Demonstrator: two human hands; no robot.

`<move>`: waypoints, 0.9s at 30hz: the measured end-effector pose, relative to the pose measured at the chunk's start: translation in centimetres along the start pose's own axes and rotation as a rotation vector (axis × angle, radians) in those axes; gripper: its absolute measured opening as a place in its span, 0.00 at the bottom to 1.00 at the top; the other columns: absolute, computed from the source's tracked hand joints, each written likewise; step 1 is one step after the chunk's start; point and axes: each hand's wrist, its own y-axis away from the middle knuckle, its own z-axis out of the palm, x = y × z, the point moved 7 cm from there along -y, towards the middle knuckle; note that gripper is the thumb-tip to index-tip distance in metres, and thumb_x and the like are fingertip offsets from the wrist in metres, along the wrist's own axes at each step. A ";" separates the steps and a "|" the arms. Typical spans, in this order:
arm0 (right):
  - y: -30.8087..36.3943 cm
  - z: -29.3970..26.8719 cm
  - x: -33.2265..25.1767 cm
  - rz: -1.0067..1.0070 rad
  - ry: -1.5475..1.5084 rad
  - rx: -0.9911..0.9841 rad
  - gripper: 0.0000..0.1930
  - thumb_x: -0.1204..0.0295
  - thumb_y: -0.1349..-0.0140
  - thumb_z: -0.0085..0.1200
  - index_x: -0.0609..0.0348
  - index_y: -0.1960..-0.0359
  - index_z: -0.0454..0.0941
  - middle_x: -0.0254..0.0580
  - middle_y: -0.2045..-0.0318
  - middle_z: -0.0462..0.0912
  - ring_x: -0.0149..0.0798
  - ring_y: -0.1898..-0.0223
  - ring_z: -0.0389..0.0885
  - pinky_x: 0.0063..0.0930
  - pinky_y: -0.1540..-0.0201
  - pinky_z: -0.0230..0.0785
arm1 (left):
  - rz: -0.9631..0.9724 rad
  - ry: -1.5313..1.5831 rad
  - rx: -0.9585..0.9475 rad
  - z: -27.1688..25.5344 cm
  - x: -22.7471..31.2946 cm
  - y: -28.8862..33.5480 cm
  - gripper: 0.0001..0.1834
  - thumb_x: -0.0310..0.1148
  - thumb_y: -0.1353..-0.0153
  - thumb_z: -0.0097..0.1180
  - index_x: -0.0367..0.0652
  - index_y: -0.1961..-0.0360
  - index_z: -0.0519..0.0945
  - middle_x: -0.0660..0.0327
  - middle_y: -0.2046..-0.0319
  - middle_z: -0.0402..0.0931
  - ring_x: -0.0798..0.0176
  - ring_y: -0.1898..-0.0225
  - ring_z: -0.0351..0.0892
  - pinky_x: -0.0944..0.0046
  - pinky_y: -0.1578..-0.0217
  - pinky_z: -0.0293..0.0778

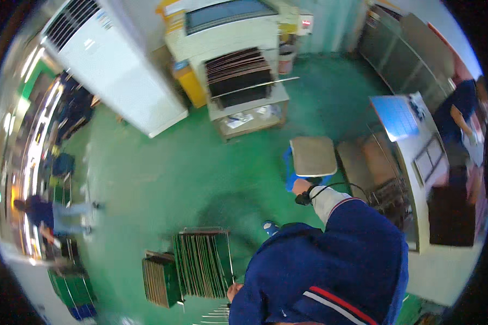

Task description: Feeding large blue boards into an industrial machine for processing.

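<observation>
My left hand (233, 291) is closed at the upright metal bar of a wire rack (231, 260), partly hidden by my blue sleeve. Thin green panels (200, 265) stand on edge in close rows inside this rack. Further right, my right hand (301, 187) is held out in front of a blue stool (289, 168) with a tan seat (314, 156). A black wrist strap (303, 198) with a dark cord circles that wrist. The fingers of the right hand are too small and blurred to make out.
A second stack of panels (160, 279) stands left of the rack. Ahead, a machine (228, 46) has dark boards (238, 78) on a low stand (249, 122). A white cabinet (114, 65) is at the left, a bench (412, 179) at the right. Other people are at both sides.
</observation>
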 end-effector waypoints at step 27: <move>4.8 0.3 -14.6 0.324 -0.635 0.138 0.07 0.71 0.58 0.54 0.62 0.82 0.81 0.56 0.85 0.75 0.54 0.81 0.75 0.49 0.77 0.65 | -0.029 -0.514 -0.723 -1.8 16.8 -6.2 0.27 0.45 0.45 0.61 0.37 0.49 0.77 0.53 0.61 0.81 0.57 0.61 0.81 0.57 0.62 0.75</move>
